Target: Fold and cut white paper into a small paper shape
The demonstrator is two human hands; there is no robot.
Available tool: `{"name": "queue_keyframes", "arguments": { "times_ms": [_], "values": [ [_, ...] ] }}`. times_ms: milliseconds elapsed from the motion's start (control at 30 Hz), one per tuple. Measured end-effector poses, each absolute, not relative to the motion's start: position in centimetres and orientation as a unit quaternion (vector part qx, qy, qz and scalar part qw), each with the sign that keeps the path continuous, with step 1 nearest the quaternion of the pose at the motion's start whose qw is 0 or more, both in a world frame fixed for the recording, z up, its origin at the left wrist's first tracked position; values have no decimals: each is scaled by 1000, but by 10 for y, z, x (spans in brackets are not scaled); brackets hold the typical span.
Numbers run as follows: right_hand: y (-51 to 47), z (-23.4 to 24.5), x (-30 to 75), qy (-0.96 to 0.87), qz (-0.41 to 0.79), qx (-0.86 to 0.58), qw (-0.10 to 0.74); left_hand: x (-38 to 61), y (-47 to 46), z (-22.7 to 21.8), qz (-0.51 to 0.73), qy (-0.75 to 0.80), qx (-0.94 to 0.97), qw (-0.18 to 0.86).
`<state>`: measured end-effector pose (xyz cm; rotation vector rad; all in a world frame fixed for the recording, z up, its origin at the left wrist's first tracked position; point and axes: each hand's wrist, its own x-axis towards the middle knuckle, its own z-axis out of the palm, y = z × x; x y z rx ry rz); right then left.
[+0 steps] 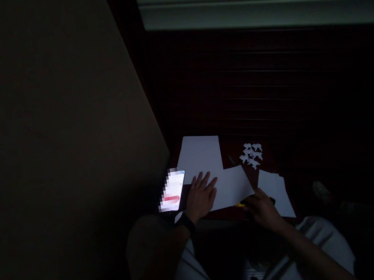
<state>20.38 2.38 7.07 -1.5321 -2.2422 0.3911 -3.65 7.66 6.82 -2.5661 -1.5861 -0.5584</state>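
I see the left hand (201, 199) spread on white paper (234, 185) — right hand (265, 209) at the paper's corner, grip I can't tell.

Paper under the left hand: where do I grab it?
Maybe pinch the paper at its far right corner, from the far side: it's flat and uncovered there, while the left hand covers its left part and the right hand is by the near right corner.

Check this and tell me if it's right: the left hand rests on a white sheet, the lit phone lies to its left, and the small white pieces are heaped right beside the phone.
Not quite: the head view shows the small white pieces heaped beyond the right hand, well away from the lit phone. The rest stands.
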Motion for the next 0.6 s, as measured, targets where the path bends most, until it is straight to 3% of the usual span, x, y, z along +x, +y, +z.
{"name": "queue_keyframes", "arguments": {
  "times_ms": [600],
  "values": [
    [23, 75, 194, -815, 164, -523, 190, -35, 75, 64, -173, -523, -834, 38]
  ]
}}
